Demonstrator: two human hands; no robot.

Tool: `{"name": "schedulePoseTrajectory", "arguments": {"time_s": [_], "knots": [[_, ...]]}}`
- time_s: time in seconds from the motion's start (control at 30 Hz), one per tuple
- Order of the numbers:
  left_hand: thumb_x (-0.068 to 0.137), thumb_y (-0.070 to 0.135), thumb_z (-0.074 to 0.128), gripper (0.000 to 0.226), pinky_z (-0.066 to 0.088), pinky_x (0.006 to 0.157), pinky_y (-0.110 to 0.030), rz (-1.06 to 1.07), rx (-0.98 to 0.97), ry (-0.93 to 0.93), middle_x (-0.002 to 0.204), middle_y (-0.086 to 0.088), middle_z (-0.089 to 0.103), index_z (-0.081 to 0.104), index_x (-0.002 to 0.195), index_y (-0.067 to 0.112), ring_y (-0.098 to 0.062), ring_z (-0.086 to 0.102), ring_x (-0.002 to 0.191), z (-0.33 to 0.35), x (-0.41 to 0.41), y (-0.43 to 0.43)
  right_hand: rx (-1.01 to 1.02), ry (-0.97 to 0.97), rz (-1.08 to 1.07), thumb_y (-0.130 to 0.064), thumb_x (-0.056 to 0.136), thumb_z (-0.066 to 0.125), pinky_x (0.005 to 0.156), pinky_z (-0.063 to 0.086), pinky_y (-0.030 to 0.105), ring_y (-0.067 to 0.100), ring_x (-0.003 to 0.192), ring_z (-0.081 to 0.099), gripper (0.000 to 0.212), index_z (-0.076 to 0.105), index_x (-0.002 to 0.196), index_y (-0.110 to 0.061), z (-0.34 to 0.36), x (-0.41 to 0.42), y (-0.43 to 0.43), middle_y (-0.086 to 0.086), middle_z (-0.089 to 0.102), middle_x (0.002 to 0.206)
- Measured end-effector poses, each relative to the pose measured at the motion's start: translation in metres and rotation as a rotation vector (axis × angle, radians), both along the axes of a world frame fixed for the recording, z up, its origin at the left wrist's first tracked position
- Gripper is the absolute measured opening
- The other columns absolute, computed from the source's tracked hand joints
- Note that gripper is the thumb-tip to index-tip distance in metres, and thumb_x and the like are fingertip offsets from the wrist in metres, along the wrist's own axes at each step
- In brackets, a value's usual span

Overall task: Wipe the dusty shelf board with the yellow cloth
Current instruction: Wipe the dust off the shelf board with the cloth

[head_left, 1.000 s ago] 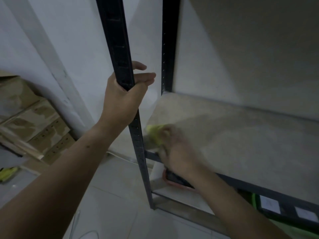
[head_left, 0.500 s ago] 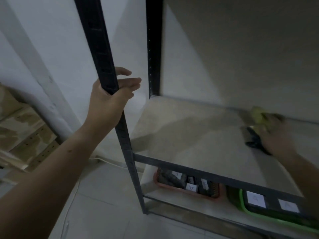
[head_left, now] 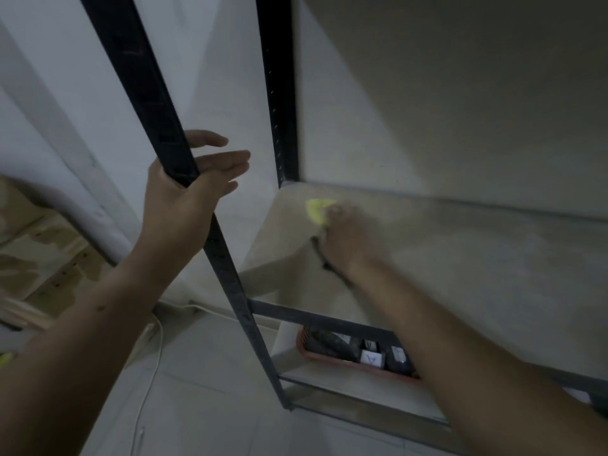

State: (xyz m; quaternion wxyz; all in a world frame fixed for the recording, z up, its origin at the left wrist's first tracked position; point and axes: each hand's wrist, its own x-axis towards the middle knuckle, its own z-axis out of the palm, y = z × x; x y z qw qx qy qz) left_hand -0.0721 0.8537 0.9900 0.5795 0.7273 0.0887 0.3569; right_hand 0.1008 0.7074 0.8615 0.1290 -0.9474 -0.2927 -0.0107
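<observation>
Yellow cloth, clamped in the right hand, scrubs the shelf board corner; the left hand, fingers apart, steadies the post

Bare: my left forearm and right forearm, flanking the black shelf post; blurred dark shape beneath my right hand.
</observation>
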Motion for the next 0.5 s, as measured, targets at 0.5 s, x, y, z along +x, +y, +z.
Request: {"name": "schedulePoseTrajectory", "arguments": {"time_s": [0.5], "knots": [[0.086, 0.008, 0.052, 0.028, 0.058, 0.102, -0.050, -0.015, -0.014, 0.024, 0.112, -0.007, 0.079, 0.062, 0.107, 0.023, -0.024, 0.075, 0.113, 0.007, -0.004, -0.007, 0.173, -0.073, -0.324, -0.028, 0.094, 0.048, 0.088, 0.044, 0.031, 0.037, 0.105, 0.057, 0.038, 0.054, 0.130, -0.016, 0.036, 0.007, -0.201, 0.017, 0.055, 0.127]]}}
